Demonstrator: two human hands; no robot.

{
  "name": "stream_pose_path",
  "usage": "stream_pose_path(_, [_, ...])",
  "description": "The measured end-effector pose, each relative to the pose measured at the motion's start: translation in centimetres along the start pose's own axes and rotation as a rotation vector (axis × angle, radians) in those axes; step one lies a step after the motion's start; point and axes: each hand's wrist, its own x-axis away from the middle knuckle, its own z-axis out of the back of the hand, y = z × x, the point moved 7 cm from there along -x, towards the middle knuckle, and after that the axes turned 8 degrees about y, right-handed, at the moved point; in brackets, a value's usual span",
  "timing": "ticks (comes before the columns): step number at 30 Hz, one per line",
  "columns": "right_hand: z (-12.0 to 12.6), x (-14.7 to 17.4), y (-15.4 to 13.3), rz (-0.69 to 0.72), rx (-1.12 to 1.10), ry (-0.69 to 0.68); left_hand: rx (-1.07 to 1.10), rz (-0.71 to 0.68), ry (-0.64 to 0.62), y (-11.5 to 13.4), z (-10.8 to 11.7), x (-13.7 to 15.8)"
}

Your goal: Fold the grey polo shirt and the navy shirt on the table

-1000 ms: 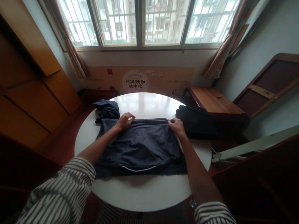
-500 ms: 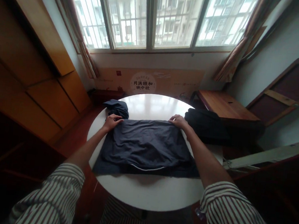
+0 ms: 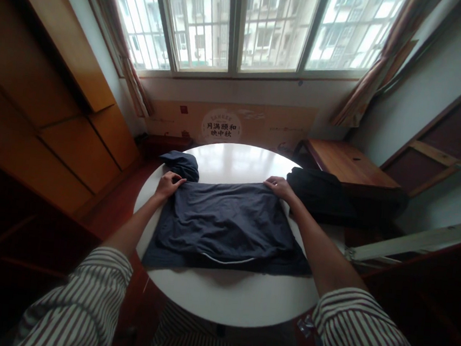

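Observation:
A dark grey-blue shirt (image 3: 229, 222) lies folded over and lightly wrinkled across the round white table (image 3: 222, 297). A thin white curved line shows near its lower edge. My left hand (image 3: 169, 184) pinches the far left corner of the cloth. At the far right corner, my right hand (image 3: 279, 188) grips the same top edge between thumb and fingers. That far edge runs nearly straight between the two hands. Just beyond my left hand sits a bunched dark blue cloth (image 3: 182, 164). A pile of black cloth (image 3: 320, 190) is to the right of my right hand.
A wooden side table (image 3: 354, 163) stands at the back right, by the wall. Wooden cabinets (image 3: 70, 141) line the left side. Behind the table are a printed banner (image 3: 259, 127) and a barred window (image 3: 268, 30). A pale beam (image 3: 415, 240) crosses at the right.
My left hand has slid a little left and away from me along the shirt's far edge. The edge looks straighter and more stretched. My right hand has barely shifted.

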Motion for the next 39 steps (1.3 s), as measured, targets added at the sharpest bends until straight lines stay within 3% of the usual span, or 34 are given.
stream_pose_path(4, [0.0,0.3,0.1,-0.015,-0.024,0.04,0.053,0.056,-0.072,-0.9,0.4,0.6])
stream_pose_path(14, [0.7,1.7,1.2,-0.092,-0.012,0.193,0.027,0.162,-0.017,-2.2,1.0,0.2])
stream_pose_path(20, [0.9,1.9,0.2,-0.082,0.02,0.182,-0.055,0.109,-0.012,0.0,1.0,-0.1])
stream_pose_path(24, [1.9,2.4,-3.3,0.008,0.042,0.153,-0.086,-0.102,-0.035,5.7,1.1,1.7])
stream_pose_path(27, [3.2,5.2,-8.6,0.216,0.061,0.121,-0.015,-0.373,-0.275,11.1,1.5,5.7])
stream_pose_path(30, [2.7,10.8,-14.2,0.436,-0.031,-0.139,0.072,-0.566,-0.518,14.7,3.3,11.0])
stream_pose_path(34, [1.7,17.8,-16.9,0.552,0.035,-0.297,0.036,-0.755,-0.682,16.0,5.8,16.8])
stream_pose_path(39, [0.0,20.7,-15.7,0.612,0.058,-0.369,-0.058,-0.852,-0.528,15.0,6.8,19.7])
